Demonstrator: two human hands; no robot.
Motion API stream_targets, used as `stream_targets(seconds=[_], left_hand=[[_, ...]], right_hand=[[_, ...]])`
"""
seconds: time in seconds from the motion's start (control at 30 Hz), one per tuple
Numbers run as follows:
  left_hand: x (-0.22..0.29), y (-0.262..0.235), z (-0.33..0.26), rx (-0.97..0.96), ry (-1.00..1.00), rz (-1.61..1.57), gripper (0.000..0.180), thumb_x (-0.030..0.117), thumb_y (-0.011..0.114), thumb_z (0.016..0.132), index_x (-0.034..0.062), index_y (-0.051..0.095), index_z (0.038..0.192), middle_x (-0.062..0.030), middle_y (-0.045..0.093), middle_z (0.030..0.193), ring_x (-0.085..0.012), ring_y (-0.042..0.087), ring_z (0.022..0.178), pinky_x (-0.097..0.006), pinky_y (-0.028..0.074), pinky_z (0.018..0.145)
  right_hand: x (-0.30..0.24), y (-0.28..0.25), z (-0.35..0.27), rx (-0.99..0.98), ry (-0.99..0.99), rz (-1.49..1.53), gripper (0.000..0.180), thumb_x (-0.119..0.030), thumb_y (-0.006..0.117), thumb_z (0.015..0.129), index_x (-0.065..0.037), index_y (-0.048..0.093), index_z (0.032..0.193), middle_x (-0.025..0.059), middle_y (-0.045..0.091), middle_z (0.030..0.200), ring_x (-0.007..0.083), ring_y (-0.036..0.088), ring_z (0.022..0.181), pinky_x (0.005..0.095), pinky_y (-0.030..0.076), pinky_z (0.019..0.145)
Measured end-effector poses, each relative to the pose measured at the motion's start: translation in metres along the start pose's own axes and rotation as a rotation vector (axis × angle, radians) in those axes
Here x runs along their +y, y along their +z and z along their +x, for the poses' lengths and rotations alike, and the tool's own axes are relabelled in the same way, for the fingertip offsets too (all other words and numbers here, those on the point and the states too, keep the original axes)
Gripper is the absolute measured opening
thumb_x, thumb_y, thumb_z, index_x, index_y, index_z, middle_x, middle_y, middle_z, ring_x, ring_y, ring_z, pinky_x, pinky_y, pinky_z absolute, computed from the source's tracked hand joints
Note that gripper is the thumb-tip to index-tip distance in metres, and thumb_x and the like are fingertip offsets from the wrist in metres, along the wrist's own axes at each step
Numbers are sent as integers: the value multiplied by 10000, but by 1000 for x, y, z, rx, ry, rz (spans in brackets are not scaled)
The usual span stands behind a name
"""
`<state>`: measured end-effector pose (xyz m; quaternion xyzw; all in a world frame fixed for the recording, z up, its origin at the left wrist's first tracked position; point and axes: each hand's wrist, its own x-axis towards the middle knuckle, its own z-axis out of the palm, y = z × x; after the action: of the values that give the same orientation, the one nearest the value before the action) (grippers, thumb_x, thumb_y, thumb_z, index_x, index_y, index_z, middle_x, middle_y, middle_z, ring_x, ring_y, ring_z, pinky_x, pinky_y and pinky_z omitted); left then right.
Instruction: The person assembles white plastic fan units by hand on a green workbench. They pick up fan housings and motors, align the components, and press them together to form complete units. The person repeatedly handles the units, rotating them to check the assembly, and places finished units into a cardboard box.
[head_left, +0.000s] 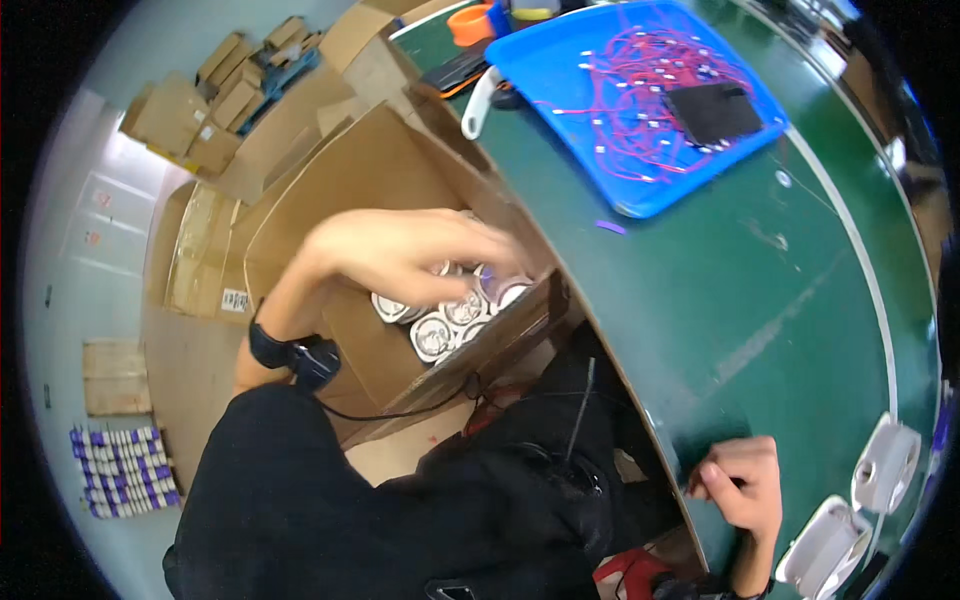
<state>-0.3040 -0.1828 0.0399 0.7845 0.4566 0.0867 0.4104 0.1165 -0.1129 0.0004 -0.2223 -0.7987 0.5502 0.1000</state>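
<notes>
My left hand (415,255) reaches into a cardboard box (300,260) standing against the table's left side. Motion smears its fingers, so their grip does not show clearly. Beneath and beside them lie several round white parts (433,336) with silvery patterned faces. One part near the fingertips shows a purple patch (487,282). At the lower right, my right hand (742,485) rests on the green table (740,330) by its edge, fingers curled in with nothing visible in them. Two round white housings (826,548) stand to its right.
A blue tray (630,200) holds tangled pink wires (630,100) and a black flat piece (713,112). A white handle (481,103) lies beside it. Cartons (205,120) are piled at far left, with purple-and-white stacks (125,470) on the floor. A black cable (400,413) runs from my left wrist.
</notes>
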Motion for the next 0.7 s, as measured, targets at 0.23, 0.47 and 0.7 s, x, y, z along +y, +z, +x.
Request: stream_targets(seconds=[0.23,0.47,0.7], left_hand=[[-290,73,-141,226,-1015,219,278,171,530,815,20,624,1028,-87,673,925,-213,639,926,-364,501,790],[-398,180,-148,42,-1579,-236,393,307,676,725,100,702,1059,-137,683,1087,-295,655,1018,-401,512,855],[-473,281,-120,340,-1474,-131,792,264,645,724,96,354,1441,-239,541,1299,-375,509,1227,-431,425,1016]], right_hand=[[-1,2,18,233,-122,171,549,-310,480,975,-27,556,511,80,549,442,145,527,366,230,395,381],[-11,12,40,322,21,-307,544,-328,469,967,-50,520,502,46,540,474,149,473,382,268,341,446],[3,9,29,405,52,-521,526,-323,484,946,-91,453,474,22,481,447,156,451,420,301,338,529]])
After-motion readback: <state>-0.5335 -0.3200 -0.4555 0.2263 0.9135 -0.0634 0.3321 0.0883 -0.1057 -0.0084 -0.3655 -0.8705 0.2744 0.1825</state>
